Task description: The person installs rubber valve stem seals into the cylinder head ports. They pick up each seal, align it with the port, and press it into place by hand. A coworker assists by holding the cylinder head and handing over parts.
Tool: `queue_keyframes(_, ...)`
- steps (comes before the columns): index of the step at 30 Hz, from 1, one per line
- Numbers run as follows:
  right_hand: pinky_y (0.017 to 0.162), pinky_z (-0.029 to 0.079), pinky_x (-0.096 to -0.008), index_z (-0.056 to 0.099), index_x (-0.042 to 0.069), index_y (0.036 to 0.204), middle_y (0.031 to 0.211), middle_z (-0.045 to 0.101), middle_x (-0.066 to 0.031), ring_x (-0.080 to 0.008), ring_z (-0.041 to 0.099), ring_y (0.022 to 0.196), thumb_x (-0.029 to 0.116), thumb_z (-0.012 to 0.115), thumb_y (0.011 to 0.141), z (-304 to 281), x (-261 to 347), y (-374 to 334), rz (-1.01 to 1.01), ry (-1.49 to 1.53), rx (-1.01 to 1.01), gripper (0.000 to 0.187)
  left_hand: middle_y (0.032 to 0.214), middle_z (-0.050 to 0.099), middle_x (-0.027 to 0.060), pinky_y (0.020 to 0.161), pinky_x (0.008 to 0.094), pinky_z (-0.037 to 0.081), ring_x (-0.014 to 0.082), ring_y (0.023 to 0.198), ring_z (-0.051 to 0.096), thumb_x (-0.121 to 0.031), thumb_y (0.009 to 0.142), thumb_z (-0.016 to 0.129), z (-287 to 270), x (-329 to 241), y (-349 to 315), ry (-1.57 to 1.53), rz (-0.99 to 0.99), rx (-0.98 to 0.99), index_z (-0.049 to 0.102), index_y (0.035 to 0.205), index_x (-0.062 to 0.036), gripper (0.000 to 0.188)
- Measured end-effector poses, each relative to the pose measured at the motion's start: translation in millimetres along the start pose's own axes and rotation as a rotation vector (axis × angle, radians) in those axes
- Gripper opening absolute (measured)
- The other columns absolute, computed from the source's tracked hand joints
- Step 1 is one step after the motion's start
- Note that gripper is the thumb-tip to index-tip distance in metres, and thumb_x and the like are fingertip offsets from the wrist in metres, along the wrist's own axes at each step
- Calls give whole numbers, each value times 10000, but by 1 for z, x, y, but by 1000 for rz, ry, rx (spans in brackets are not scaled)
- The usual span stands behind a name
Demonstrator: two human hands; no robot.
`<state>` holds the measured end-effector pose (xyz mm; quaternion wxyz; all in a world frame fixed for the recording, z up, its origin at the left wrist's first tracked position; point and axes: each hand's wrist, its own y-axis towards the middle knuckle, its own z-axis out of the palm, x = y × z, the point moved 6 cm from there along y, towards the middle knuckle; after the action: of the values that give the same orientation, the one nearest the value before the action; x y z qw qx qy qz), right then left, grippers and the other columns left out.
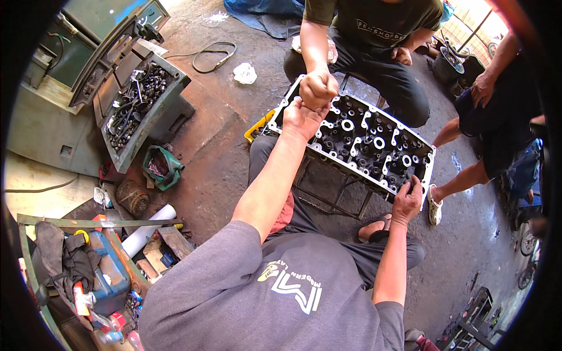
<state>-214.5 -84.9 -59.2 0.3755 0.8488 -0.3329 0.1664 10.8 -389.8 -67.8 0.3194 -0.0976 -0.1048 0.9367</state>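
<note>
At the far left, a grey rectangular metal tray holds a heap of small dark metal parts. To its right lie a thin dark looped cord and a crumpled white wad. At the near left, a white cylindrical tube lies right of a blue plastic container, with rumpled black cloth against it.

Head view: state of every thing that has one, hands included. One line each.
Cylinder head: uncovered, recesses exposed
Left hand: raised against the co-worker's hand; grip unclear
Co-worker's hand: fist closed
Right hand: fingers bent, at the cylinder head's near right corner; grip unclear
Metal tray: heaped with small metal parts
Dark cord: looped on the floor
White scrap: crumpled
</note>
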Motion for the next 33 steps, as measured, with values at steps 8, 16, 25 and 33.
queue_keyframes(8, 806, 512, -391, 658, 19, 1086, 1020, 685, -159, -323, 659, 911, 93, 576, 862, 5, -4, 0, 36, -20, 40, 249, 1328, 503, 184, 1032, 537, 432, 337, 1228, 526, -328, 1033, 223, -14, 7, 3, -147, -42, 116, 371, 1398, -35, 491)
queue_keyframes(16, 789, 517, -390, 666, 20, 1066, 992, 688, -162, -321, 664, 884, 91, 569, 863, 5, -2, 1, 15, -49, 41, 236, 1365, 483, 186, 1066, 524, 398, 330, 1289, 475, -331, 1035, 251, -19, 11, 2, -246, -117, 205, 381, 1405, -57, 478)
queue_keyframes(25, 757, 522, -343, 659, 16, 1105, 980, 691, -139, -245, 671, 856, 69, 588, 887, -2, 5, 8, 226, 131, 35, 235, 980, 646, 147, 889, 405, 547, 268, 933, 633, -175, 1001, 461, -25, 15, 8, -49, -68, -72, 601, 1039, 28, 250)
queue_keyframes(33, 750, 546, -347, 625, 127, 1226, 939, 696, -102, -273, 674, 843, 35, 635, 840, 74, 167, 34, -451, 327, 519, 397, 770, 418, -6, 490, 180, 358, 105, 679, 425, -326, 988, 563, -19, -8, -48, -102, -271, 27, 481, 824, -108, 286)
